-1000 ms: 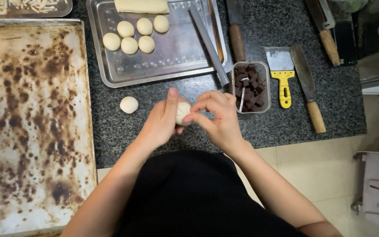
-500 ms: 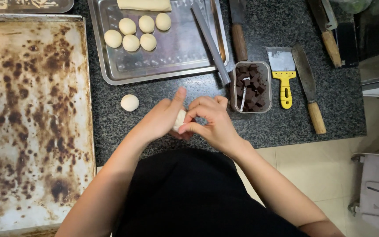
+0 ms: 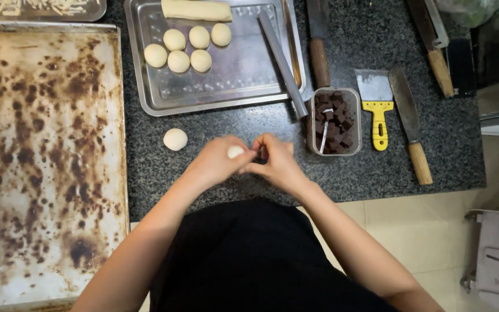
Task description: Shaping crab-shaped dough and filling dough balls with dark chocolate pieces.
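Observation:
My left hand [image 3: 218,163] cups a small pale dough piece [image 3: 235,152] over the dark speckled counter [image 3: 215,130]. My right hand [image 3: 276,159] meets it from the right, its fingertips pinching at the dough. One finished dough ball [image 3: 175,139] lies on the counter just left of my hands. A clear tub of dark chocolate cubes [image 3: 334,121], a small utensil standing in it, sits right of my right hand. Behind, a steel tray [image 3: 226,86] holds several dough balls [image 3: 178,60] and a dough log [image 3: 196,10].
A large, burnt-stained baking sheet [image 3: 41,162] fills the left. A metal rod [image 3: 283,63] leans across the tray's right side. A yellow-handled scraper [image 3: 376,104] and wooden-handled knives [image 3: 411,127] lie to the right. The counter's front edge runs just below my hands.
My hands have drifted slightly toward me and turned the dough piece; the left hand now cups it from the side, with less dough showing.

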